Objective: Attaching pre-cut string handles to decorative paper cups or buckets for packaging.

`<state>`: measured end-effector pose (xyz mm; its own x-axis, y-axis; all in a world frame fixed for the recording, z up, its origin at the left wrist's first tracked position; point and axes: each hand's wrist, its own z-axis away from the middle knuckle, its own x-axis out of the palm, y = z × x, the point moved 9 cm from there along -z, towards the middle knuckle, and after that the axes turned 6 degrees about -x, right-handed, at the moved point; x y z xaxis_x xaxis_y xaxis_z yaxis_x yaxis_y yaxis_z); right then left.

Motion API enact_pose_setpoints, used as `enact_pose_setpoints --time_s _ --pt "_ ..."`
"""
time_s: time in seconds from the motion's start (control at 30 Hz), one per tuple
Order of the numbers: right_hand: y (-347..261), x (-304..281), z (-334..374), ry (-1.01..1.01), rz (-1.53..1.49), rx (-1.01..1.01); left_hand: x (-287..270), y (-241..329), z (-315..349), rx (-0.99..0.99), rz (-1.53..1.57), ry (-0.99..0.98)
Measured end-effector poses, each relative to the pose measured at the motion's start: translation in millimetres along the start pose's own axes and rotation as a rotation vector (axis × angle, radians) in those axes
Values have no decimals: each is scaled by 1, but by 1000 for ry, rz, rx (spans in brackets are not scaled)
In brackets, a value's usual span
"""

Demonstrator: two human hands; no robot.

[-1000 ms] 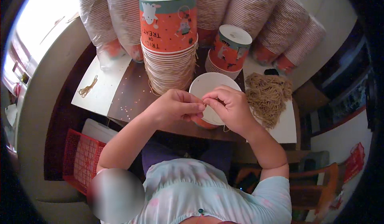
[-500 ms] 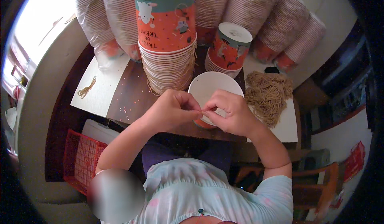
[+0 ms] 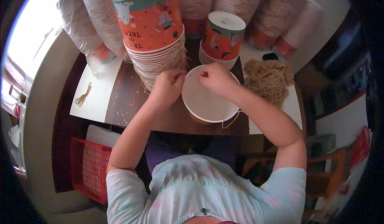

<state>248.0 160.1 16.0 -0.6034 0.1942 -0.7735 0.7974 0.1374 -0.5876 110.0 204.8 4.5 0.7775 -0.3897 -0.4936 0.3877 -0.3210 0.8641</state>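
Note:
An open paper bucket (image 3: 210, 104), white inside and orange outside, stands near the table's front edge with its mouth tilted toward me. A thin cord (image 3: 230, 124) hangs in a loop from its near right rim. My left hand (image 3: 169, 86) is at the bucket's left rim, its fingers curled in a pinch. Over the far part of the rim, my right hand (image 3: 216, 79) is closed too, thumb against the fingers. Whatever either pinch holds is hidden or too small to make out. Just behind my left hand rises a tall stack of nested orange buckets (image 3: 148, 28) with cords along its side.
A shorter bucket stack (image 3: 222, 42) stands behind the open one. Tan cords (image 3: 268, 80) lie heaped at right, and a small cord bundle (image 3: 83, 95) at left. Wrapped bucket stacks (image 3: 236, 4) line the back. A red basket (image 3: 90, 168) sits below, left of the table.
My hands, which met in front of the bucket, have separated and moved farther away to its left and far rim. The cord loop at the bucket's right now shows. The whole view has shifted slightly.

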Motion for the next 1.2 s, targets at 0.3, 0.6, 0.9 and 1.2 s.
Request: enact_pose_setpoints --time_s 0.3,0.6,0.9,1.2 --pt "-5 3 -7 43 52 -10 4 -6 -3 -32 92 -61" --pt "-7 3 -2 21 100 22 11 -15 3 -43 143 -99" --pt "-4 1 4 8 37 93 15 -9 9 -4 126 -152" --pt "-6 5 9 -3 -17 85 21 -10 19 4 143 -195"
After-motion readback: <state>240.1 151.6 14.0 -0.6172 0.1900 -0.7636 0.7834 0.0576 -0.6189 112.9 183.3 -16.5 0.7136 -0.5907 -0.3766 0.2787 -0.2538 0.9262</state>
